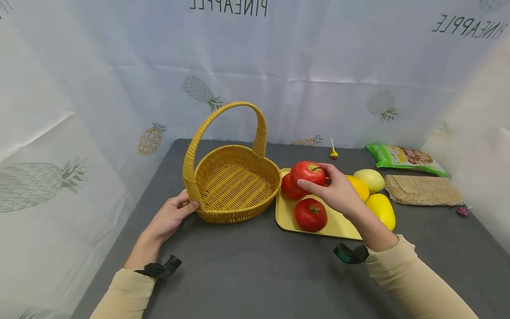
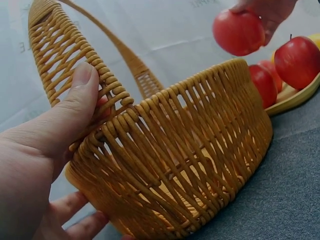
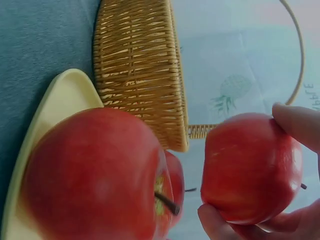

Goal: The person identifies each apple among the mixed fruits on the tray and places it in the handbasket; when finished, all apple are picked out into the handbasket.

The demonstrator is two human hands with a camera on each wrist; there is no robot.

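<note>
A yellow wicker basket (image 1: 235,217) with a tall arched handle stands left of centre, nothing inside it. My left hand (image 1: 169,217) grips its left side at the foot of the handle; in the left wrist view the thumb (image 2: 82,92) lies on the handle's weave. Above the yellow tray (image 1: 288,225), my right hand (image 1: 336,190) holds a red apple (image 1: 307,173) between thumb and fingers. In the right wrist view that held apple (image 3: 250,167) is raised beside the basket. Two more red apples, one at the front (image 1: 311,215) and one behind (image 1: 291,188), sit on the tray.
Yellow fruit (image 1: 380,210) and a pale green-yellow fruit (image 1: 369,180) lie at the tray's right. Beyond are a green snack bag (image 1: 406,159), a clear packet of grain (image 1: 422,190), a lollipop (image 1: 334,153) and a small dark red item (image 1: 463,211). A printed curtain hangs behind.
</note>
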